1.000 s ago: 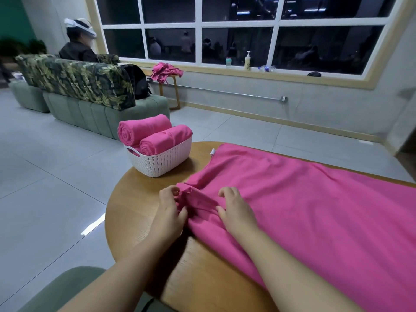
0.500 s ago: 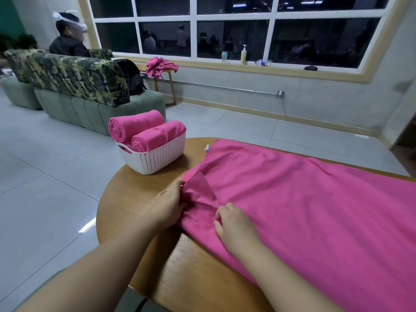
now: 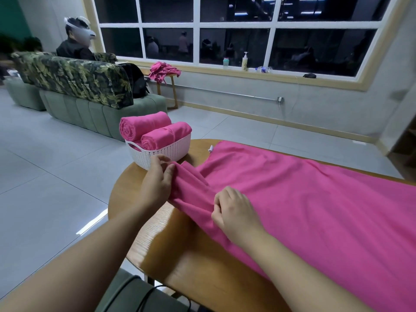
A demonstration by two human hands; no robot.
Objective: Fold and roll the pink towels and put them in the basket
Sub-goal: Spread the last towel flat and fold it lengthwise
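A long pink towel [image 3: 304, 194] lies spread along the round wooden table [image 3: 191, 262]. Its near left end is gathered into loose folds. My left hand [image 3: 157, 181] grips that bunched end just in front of the basket. My right hand [image 3: 234, 210] pinches the towel's near edge a little to the right. A white woven basket [image 3: 166, 152] stands at the table's far left rim and holds two rolled pink towels [image 3: 155, 131].
A green sofa [image 3: 90, 104] with a leaf-print cover stands behind the basket, and a person with a headset sits beyond it. More pink cloth [image 3: 164, 69] lies on a small wooden stand under the window. Bottles stand on the sill. Grey tiled floor surrounds the table.
The towel's left corner has been pulled up and bunched toward the basket. My left hand moved farther from me with it, and my right hand slid to the near edge.
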